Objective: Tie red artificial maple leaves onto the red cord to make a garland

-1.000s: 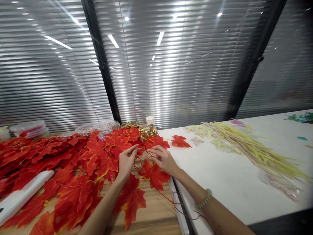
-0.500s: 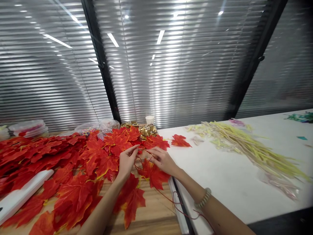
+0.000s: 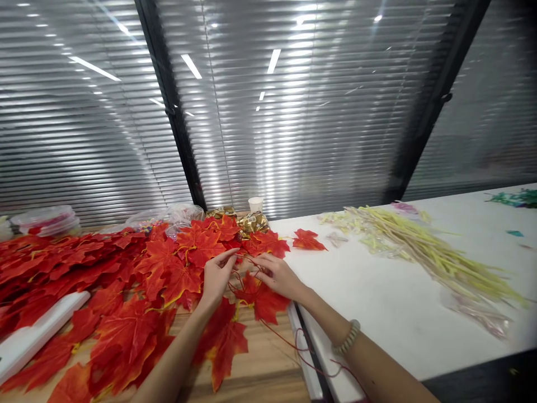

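Note:
My left hand [image 3: 218, 275] and my right hand [image 3: 277, 274] face each other above the wooden tabletop, each pinching a thin red cord [image 3: 279, 334]. Between them the cord makes loose loops, and its tail runs down to the right past my right wrist. Just under the hands lies a red maple leaf [image 3: 268, 302] with a yellow stem tie. Another leaf [image 3: 226, 347] rests below my left hand. A large heap of red artificial maple leaves [image 3: 126, 324] spreads out to the left. The exact finger contact on the cord is too small to make out.
A white plastic bar [image 3: 39, 336] lies over leaves at left. Clear containers [image 3: 44, 219], gold wrappers [image 3: 254, 223] and a paper cup [image 3: 255, 205] stand at the back. Yellow strips [image 3: 411, 240] and a single leaf [image 3: 307, 239] lie on the white table [image 3: 361, 296] at right.
Both hands keep nearly the same pose, with the cord still between them. The whole view has shifted very slightly.

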Demonstrator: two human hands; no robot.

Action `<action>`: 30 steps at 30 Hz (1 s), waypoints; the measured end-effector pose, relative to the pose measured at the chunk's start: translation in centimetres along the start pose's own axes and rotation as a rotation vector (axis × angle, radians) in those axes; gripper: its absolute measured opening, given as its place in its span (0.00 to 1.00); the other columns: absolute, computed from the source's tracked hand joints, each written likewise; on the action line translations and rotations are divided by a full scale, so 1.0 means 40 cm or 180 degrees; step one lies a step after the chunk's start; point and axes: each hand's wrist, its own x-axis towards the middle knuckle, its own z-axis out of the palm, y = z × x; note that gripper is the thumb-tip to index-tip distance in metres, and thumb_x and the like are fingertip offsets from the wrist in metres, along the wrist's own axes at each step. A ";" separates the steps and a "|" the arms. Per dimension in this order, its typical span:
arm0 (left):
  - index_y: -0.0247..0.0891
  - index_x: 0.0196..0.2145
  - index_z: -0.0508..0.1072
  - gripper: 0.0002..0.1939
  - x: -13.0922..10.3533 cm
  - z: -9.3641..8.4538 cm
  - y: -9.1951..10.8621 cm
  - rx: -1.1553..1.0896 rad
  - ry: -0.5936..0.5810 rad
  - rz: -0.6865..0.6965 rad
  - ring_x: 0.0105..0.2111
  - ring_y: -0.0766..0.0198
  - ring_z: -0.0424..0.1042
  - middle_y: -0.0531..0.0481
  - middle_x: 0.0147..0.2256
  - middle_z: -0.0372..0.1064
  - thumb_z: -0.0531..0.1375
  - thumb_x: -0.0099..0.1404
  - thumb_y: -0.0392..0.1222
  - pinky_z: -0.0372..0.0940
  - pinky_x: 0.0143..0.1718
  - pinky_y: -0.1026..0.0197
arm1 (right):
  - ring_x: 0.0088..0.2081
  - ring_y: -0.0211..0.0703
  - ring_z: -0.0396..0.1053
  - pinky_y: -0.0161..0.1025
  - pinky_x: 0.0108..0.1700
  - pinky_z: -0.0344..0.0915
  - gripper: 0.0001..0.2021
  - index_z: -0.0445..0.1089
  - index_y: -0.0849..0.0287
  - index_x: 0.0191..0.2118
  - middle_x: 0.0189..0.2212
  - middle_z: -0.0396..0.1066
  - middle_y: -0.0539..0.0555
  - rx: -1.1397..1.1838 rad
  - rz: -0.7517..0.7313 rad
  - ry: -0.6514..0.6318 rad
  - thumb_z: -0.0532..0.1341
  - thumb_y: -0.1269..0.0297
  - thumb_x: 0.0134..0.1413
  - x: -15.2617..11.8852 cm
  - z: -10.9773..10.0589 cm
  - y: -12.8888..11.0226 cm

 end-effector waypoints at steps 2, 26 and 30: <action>0.33 0.37 0.76 0.16 0.001 0.000 -0.002 0.0011 -0.0014 -0.0001 0.28 0.62 0.71 0.44 0.33 0.75 0.60 0.50 0.42 0.65 0.30 0.63 | 0.35 0.40 0.66 0.37 0.37 0.64 0.15 0.64 0.55 0.50 0.39 0.67 0.55 -0.0007 -0.0006 -0.0007 0.55 0.63 0.56 0.000 0.000 0.000; 0.32 0.36 0.75 0.16 -0.005 0.007 -0.004 0.0345 -0.0350 0.0132 0.29 0.61 0.72 0.45 0.30 0.74 0.58 0.51 0.43 0.65 0.29 0.64 | 0.39 0.41 0.65 0.38 0.40 0.63 0.13 0.65 0.55 0.48 0.39 0.66 0.54 -0.0253 0.0019 -0.0251 0.53 0.64 0.57 -0.002 0.005 0.008; 0.32 0.36 0.75 0.16 -0.006 0.008 -0.005 0.0434 -0.0381 0.0147 0.28 0.61 0.72 0.45 0.30 0.74 0.58 0.52 0.43 0.65 0.28 0.64 | 0.40 0.42 0.65 0.38 0.40 0.63 0.14 0.64 0.54 0.48 0.39 0.66 0.55 -0.0280 -0.0005 -0.0278 0.53 0.65 0.57 -0.001 0.006 0.011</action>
